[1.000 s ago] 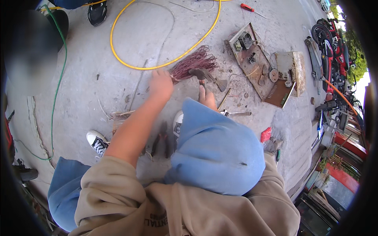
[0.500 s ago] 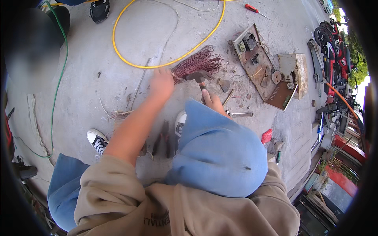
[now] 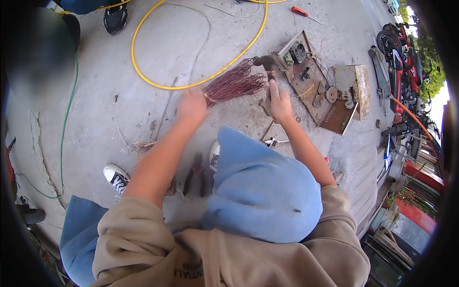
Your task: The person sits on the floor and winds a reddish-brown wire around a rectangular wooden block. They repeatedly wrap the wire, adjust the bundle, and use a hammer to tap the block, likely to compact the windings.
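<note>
A bundle of thin dark-red wires fans out to the right over the concrete floor. My left hand is closed around its gathered end; the fingers are slightly blurred. In my right hand, closed on the handle, is a claw hammer. Its head is at the far right of the wires, near the loose tips, and whether it touches them I cannot tell. Pliers with dark handles lie on the floor between my shoes.
A yellow hose curves just beyond the wires. To the right lie a rusty opened metal casing and a box-shaped metal part. A red screwdriver lies far off. Another person's shoe stands at the far left.
My right hand has swung the hammer up and to the right, away from the middle of the wires. My left hand keeps its hold on the bundle.
</note>
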Demonstrator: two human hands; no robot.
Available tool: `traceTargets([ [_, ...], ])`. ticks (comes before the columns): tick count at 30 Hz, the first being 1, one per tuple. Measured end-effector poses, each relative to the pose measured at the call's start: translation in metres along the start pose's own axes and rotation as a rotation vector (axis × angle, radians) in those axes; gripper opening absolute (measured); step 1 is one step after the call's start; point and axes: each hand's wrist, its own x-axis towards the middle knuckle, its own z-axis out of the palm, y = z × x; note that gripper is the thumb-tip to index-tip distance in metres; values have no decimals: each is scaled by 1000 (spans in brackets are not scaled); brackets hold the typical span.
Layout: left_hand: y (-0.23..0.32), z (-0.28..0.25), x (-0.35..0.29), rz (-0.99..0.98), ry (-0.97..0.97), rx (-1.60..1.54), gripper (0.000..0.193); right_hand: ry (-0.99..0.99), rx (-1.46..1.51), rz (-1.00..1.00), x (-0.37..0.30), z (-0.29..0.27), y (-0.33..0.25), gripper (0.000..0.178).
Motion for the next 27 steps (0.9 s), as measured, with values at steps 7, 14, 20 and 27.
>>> traceTargets([
  [7, 0, 4, 3, 58, 35, -3, 62, 135, -74, -260, 0, 21, 42, 52],
  [14, -1, 9, -4, 84, 126, 40, 62, -21, -236, -1, 8, 9, 20, 51],
  [20, -5, 2, -3, 105, 75, 17, 65, 120, 110, -394, -19, 13, 43, 47],
  [27, -7, -1, 1, 136, 64, -33, 65, -71, 87, 62, -8, 24, 37, 49],
])
